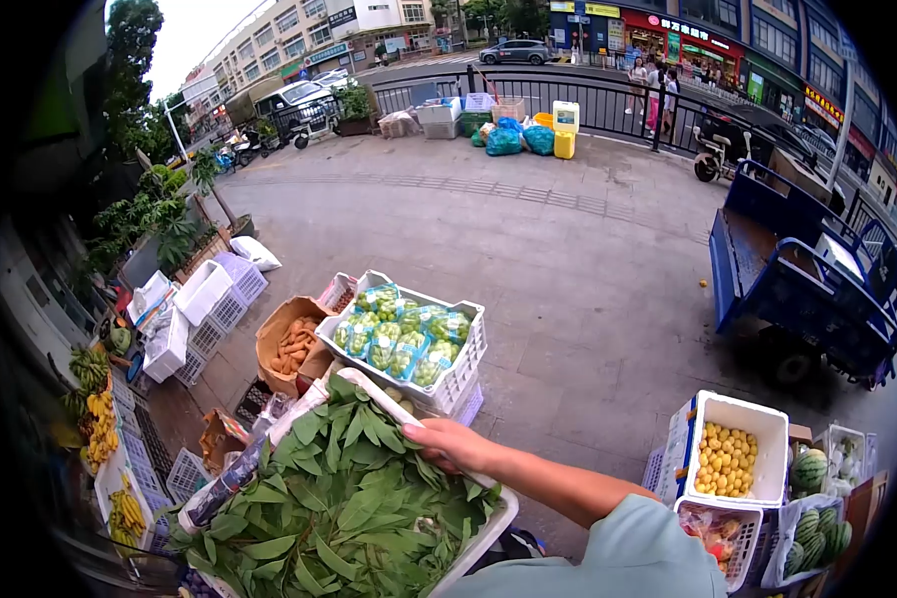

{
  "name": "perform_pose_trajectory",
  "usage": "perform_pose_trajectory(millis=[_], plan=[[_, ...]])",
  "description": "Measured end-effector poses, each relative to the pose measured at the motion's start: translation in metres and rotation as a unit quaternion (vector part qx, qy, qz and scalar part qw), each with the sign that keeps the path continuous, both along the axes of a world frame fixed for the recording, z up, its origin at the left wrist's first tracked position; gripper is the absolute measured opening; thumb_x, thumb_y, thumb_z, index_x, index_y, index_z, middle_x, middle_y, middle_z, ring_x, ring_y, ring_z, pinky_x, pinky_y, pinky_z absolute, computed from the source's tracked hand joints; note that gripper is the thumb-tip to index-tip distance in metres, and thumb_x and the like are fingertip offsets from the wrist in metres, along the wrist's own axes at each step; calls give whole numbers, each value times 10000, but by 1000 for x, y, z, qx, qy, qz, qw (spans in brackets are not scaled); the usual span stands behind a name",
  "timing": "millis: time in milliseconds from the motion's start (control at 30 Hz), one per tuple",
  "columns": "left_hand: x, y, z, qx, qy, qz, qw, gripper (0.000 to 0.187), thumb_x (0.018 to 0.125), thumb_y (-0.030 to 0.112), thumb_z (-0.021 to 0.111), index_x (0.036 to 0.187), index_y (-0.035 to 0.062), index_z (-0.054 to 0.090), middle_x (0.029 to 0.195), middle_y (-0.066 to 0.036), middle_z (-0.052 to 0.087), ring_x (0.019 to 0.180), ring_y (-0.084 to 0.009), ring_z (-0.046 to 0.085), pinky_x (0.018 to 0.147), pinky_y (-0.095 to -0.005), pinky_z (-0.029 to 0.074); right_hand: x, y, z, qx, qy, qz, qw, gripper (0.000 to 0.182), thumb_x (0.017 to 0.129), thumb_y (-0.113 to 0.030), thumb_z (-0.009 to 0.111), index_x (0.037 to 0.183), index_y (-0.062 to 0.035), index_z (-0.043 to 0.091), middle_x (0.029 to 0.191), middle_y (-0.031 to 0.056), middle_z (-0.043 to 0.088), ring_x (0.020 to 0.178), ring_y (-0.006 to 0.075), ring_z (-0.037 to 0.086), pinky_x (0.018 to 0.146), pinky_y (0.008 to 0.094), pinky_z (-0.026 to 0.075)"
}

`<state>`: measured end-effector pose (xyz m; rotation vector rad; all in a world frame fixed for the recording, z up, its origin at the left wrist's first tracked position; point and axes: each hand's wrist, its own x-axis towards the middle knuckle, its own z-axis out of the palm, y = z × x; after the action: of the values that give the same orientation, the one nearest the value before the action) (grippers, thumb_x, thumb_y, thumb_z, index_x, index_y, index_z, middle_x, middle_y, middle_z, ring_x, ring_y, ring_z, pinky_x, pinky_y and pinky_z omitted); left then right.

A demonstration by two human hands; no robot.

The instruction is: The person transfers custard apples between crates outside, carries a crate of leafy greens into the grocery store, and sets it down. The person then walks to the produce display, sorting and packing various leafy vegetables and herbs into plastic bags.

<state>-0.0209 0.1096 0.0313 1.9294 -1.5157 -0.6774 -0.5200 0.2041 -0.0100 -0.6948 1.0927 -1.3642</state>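
Observation:
My right hand point(446, 445), reaching in from a pale teal sleeve, is closed on the upper right rim of a white crate point(505, 515). Green leafy stems point(339, 508) fill that crate and spill over its edges, hiding some of my fingertips. Just beyond the hand stands a white plastic crate point(463, 361) holding green fruit in blue-trimmed clear bags point(406, 334). To its left is a brown paper-lined box point(273, 329) of orange-brown roots point(294, 346). A rolled printed wrapper point(209, 498) lies along the leafy crate's left side. My left hand is out of view.
At right stand a white foam box point(703, 411) of yellow fruit and several watermelons point(817, 536). A blue cargo tricycle point(767, 259) is parked behind them. Bananas point(100, 434) and stacked white crates point(204, 292) line the left. Bags and boxes sit by the black railing point(613, 106).

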Motion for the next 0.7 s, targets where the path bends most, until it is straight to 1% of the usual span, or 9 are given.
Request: perform_pose_trajectory(millis=[133,167,267,333,400,533,600,633,700], plan=[[-46,77,10,23,13,-1,1000,526,914,266,602,1240,-144,565,1291,-300,581,1158,-406,529,1023,-416,387,-30,49,-4,44,-10,13,999,477,905,-603,618,864,-140,510,627,-84,388,422,34,340,382,223,249],[-27,80,-9,36,-26,1,999,498,921,266,582,1222,-132,577,1268,-300,590,1126,-401,540,1000,-429,397,-34,62,-1,38,-17,13,999,470,910,-585,625,861,-134,503,629,-85,389,422,32,342,381,220,248],[-16,111,-10,61,-46,-2,997,473,926,274,568,1199,-112,593,1233,-299,604,1093,-400,550,970,-443,405,-39,86,9,31,-19,26,999,460,916,-573,624,870,-130,506,629,-85,387,420,29,339,378,218,246],[-20,131,-8,30,-23,5,999,458,926,282,562,1173,-102,605,1222,-287,614,1078,-388,556,947,-448,411,-39,94,12,32,-15,39,999,434,934,-553,607,870,-135,509,614,-85,384,430,33,346,383,218,250],[-25,157,0,41,14,69,997,467,920,276,569,1195,-100,600,1230,-282,612,1083,-380,556,954,-441,412,-37,102,13,31,-12,54,998,410,953,-534,590,871,-140,512,600,-85,381,440,37,354,389,218,254],[-14,205,7,52,-25,86,995,499,911,261,582,1255,-100,573,1288,-280,590,1137,-376,549,989,-425,407,-20,106,16,23,-3,94,995,391,956,-509,599,869,-138,509,604,-88,382,429,37,352,384,220,258],[-33,239,27,19,38,120,992,540,906,255,600,1305,-103,543,1337,-282,564,1219,-375,530,1036,-413,393,-7,104,17,21,1,124,992,387,957,-503,600,870,-138,509,606,-89,386,427,37,352,384,220,259],[-21,251,23,21,38,141,989,540,906,255,600,1305,-103,543,1337,-282,564,1219,-375,530,1036,-413,393,1,104,19,23,9,134,991,386,953,-502,606,872,-137,509,609,-88,390,431,37,356,384,219,259],[15,266,-10,-52,136,157,977,422,845,208,616,1149,-85,611,1125,-209,636,1016,-306,584,915,-398,445,22,101,21,33,35,170,984,374,947,-484,622,871,-136,509,618,-83,402,446,37,369,390,218,261]])
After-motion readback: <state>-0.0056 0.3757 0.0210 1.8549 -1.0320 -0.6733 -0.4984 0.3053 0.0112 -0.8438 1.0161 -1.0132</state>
